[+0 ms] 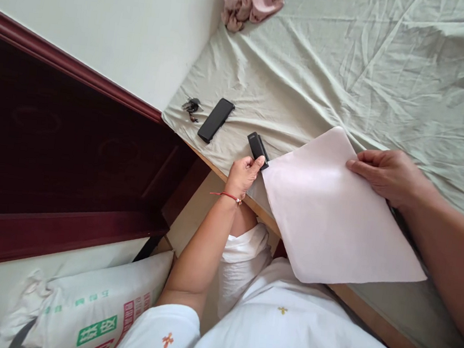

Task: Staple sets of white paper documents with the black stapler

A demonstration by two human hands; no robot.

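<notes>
bed [394, 75] | left hand [243, 175] grips stapler [257, 146], half-hidden | right hand [385, 173] on paper [336, 214]

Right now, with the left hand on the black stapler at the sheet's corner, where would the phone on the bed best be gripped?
Judging by its pose, across its two long edges near the middle. The phone lies flat on the bed sheet, slim and elongated, its long sides clear. Coming from above suits best: keys sit close to its far end, and the stapler and left hand lie to its other side.
</notes>
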